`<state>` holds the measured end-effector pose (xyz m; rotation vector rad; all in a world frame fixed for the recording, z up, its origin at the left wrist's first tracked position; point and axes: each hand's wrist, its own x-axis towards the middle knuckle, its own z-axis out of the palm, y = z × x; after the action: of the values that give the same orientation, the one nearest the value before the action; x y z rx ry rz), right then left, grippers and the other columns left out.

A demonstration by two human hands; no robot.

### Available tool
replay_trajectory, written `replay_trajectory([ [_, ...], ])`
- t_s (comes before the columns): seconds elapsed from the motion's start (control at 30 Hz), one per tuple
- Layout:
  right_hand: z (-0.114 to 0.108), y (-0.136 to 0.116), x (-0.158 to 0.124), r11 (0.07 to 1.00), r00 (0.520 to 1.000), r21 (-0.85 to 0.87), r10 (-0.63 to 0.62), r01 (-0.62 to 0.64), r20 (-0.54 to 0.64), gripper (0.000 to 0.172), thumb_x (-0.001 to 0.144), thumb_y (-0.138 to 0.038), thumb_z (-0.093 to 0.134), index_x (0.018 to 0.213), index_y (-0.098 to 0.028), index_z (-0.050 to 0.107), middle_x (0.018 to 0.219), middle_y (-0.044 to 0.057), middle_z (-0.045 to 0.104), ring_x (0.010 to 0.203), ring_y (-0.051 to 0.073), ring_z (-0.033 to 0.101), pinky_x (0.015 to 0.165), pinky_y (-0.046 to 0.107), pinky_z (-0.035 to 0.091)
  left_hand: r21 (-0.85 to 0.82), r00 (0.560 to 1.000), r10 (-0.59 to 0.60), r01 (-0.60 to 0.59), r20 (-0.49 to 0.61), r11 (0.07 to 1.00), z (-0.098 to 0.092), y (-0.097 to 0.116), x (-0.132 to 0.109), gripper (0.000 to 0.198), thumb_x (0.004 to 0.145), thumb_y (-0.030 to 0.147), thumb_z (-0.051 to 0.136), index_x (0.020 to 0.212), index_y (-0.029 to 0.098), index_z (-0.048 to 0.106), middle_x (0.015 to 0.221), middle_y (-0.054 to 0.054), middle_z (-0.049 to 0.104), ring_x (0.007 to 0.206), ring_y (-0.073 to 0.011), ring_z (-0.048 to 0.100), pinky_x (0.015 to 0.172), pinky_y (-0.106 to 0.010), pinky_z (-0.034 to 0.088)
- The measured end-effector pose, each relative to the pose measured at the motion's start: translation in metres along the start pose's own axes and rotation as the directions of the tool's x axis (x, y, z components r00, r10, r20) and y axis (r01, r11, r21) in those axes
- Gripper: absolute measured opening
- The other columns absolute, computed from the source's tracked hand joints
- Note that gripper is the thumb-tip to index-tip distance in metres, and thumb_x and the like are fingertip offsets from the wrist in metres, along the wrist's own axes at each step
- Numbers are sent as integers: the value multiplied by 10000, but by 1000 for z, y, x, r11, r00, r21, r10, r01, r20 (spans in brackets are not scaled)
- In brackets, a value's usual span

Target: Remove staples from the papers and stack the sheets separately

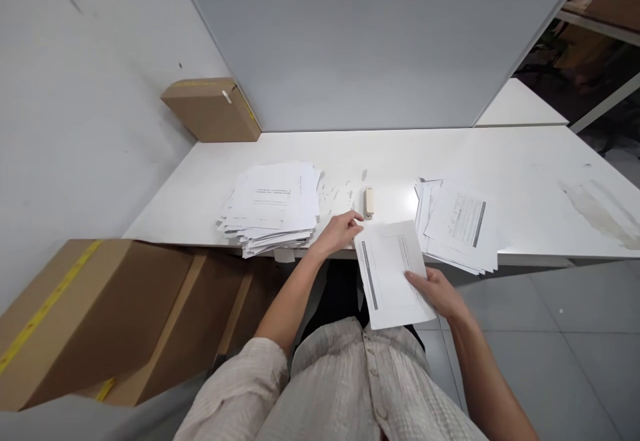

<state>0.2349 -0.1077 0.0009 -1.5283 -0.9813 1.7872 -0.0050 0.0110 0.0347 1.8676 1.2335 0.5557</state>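
Observation:
My right hand (437, 291) grips a small set of printed sheets (393, 278) by its right side, thumb on top. The sheets tilt over the table's front edge, and a dark bar runs down their left part. My left hand (340, 233) is at their upper left corner, fingers slightly curled and apart; whether it touches the paper I cannot tell. Just beyond the left fingertips lies a small beige stapler (369, 202). A thick, uneven stack of papers (273, 198) rests left of my hands. On the right, a lower pile of printed sheets (455, 221) is fanned out.
The white table (530, 188) backs onto a grey panel (370, 41). A cardboard box (215, 111) stands in its back left corner. Larger cardboard boxes (95, 308) are on the lower left, beside the table. Grey tiled floor (545, 321) shows on the right.

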Motion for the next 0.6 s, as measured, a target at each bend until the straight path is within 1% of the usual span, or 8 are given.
replay_trajectory([
  [0.07,-2,3,2,993,999,115,37,-36,-3,350,724,-411,624,962,-156,652,893,82,704,809,252,655,697,340,516,10,989,-29,31,-147,999,7,-12,9,234,808,272,440,991,202,568,722,9,581,679,-122,539,646,-229,412],
  [0.13,-3,4,6,983,998,176,50,-45,-23,339,712,-392,643,956,-157,655,869,82,708,785,249,660,686,338,522,10,958,-36,41,-283,999,14,-23,17,217,807,248,444,971,202,579,711,10,580,672,-118,535,664,-230,413],
  [0.17,-4,4,8,981,998,189,50,-43,-34,338,709,-387,647,957,-157,655,862,81,710,771,246,662,676,336,524,5,942,-37,41,-333,999,17,-27,19,210,805,241,449,961,202,583,709,10,581,669,-116,533,670,-229,414],
  [0.23,-4,3,12,982,997,182,51,-40,-56,341,710,-386,649,959,-153,653,848,79,712,739,239,664,652,331,526,-9,917,-35,34,-397,999,23,-34,23,199,804,236,459,950,201,590,710,11,588,666,-112,532,676,-227,415],
  [0.3,-4,3,16,987,996,153,56,-45,-72,348,714,-388,645,968,-150,649,842,79,713,715,234,665,623,326,525,-15,904,-26,22,-426,1000,27,-39,24,192,806,237,465,942,201,596,727,8,596,672,-110,537,679,-223,418],
  [0.43,-2,0,21,986,994,159,57,-43,-88,319,717,-374,645,947,-154,648,827,70,715,689,226,664,595,319,523,0,906,-10,11,-424,1000,28,-42,23,198,815,239,465,960,201,594,730,8,595,670,-110,538,679,-219,425],
  [0.53,1,-4,23,978,992,206,66,-42,-110,259,711,-343,657,895,-161,654,812,63,716,684,220,663,609,314,526,43,920,19,-2,-392,999,27,-39,23,253,831,227,448,1054,207,564,756,6,597,680,-111,537,698,-221,427],
  [0.6,4,-7,25,972,989,230,70,-39,-129,226,711,-325,657,874,-168,655,818,61,716,689,218,664,633,317,530,117,933,75,-36,-353,993,26,-35,22,319,849,218,418,1151,224,520,821,-5,598,736,-118,541,731,-227,424],
])
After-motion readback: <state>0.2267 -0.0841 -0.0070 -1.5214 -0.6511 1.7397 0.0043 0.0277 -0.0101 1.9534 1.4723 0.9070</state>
